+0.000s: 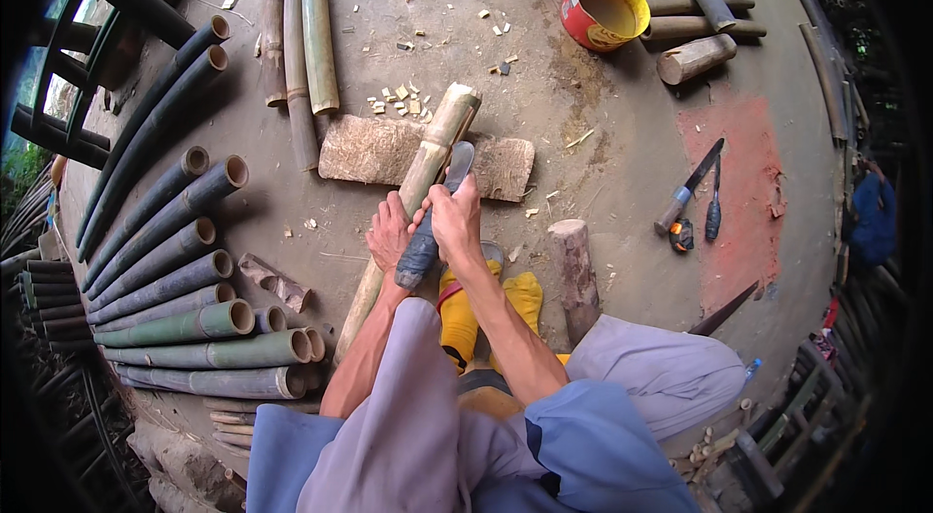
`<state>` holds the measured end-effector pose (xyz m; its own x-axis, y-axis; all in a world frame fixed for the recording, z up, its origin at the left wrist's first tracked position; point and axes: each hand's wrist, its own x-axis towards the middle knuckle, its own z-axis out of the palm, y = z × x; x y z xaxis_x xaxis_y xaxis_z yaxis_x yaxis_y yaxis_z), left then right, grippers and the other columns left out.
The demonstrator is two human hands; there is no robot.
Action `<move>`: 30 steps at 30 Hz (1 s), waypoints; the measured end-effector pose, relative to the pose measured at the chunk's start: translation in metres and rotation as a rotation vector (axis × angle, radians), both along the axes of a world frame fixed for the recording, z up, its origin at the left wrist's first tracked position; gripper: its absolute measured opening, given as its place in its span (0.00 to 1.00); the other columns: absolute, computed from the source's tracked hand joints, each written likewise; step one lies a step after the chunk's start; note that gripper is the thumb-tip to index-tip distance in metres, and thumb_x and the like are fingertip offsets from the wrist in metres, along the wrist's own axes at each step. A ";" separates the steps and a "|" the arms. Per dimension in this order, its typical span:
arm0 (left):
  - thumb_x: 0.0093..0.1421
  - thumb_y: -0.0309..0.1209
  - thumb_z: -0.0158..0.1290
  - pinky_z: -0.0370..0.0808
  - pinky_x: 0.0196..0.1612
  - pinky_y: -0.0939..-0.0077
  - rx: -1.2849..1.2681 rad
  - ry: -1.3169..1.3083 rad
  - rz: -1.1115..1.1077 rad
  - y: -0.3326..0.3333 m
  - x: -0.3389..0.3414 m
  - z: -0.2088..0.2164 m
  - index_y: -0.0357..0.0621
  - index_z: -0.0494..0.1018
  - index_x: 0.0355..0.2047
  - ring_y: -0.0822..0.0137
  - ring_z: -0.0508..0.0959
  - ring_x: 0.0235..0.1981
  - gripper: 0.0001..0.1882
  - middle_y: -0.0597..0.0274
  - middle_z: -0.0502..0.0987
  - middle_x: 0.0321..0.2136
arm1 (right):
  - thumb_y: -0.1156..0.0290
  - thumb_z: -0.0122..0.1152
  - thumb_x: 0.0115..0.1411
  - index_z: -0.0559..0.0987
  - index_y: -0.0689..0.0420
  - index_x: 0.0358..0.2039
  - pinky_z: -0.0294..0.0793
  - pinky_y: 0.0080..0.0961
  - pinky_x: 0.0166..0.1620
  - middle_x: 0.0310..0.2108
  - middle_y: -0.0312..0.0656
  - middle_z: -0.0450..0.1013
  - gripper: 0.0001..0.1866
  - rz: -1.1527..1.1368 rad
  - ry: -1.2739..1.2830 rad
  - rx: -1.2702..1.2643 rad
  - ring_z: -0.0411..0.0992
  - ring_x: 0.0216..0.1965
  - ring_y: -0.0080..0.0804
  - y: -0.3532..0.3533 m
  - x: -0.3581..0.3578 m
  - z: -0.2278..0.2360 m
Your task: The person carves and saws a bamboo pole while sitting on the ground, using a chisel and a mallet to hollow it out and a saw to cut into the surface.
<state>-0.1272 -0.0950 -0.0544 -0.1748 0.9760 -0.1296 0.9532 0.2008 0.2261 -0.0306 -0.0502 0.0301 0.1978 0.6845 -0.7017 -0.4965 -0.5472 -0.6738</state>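
Note:
A pale bamboo pole slants away from me, its far part resting across a rough wooden block. The pole's far end looks whittled and splintered. My left hand is closed around the pole on the near side of the block. Just to its right, my right hand grips a knife by its thick, dark wrapped handle. The knife's short, broad blade points away from me, lying close along the pole's right side; whether it touches the bamboo I cannot tell.
Dark and green bamboo poles are stacked at the left. A red and yellow bucket stands at the far right beside more poles. Another knife lies on the right; a short log stands nearer. Wood chips lie beyond the block.

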 end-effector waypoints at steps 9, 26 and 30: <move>0.59 0.48 0.46 0.70 0.35 0.59 -0.008 0.028 -0.027 0.001 0.004 -0.004 0.50 0.62 0.50 0.58 0.74 0.40 0.23 0.62 0.69 0.37 | 0.81 0.45 0.54 0.58 0.60 0.42 0.71 0.30 0.14 0.20 0.42 0.64 0.15 -0.065 -0.075 0.031 0.66 0.13 0.30 0.003 -0.009 -0.017; 0.54 0.43 0.51 0.67 0.41 0.58 0.004 -0.098 -0.029 -0.004 -0.003 -0.024 0.51 0.62 0.49 0.61 0.71 0.43 0.24 0.65 0.69 0.40 | 0.78 0.46 0.55 0.58 0.68 0.38 0.69 0.35 0.13 0.17 0.50 0.67 0.12 -0.167 -0.138 0.083 0.68 0.10 0.37 0.023 -0.026 -0.011; 0.54 0.42 0.53 0.68 0.40 0.58 0.077 -0.105 -0.022 -0.004 0.001 -0.011 0.50 0.63 0.47 0.58 0.73 0.41 0.22 0.63 0.69 0.38 | 0.80 0.46 0.55 0.58 0.66 0.38 0.69 0.32 0.12 0.18 0.47 0.65 0.12 -0.068 -0.225 0.088 0.67 0.11 0.33 0.029 -0.015 -0.029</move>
<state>-0.1266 -0.0986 -0.0654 -0.1428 0.9872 -0.0704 0.9273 0.1584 0.3391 -0.0457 -0.0209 0.0007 0.3903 0.7205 -0.5732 -0.3623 -0.4521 -0.8150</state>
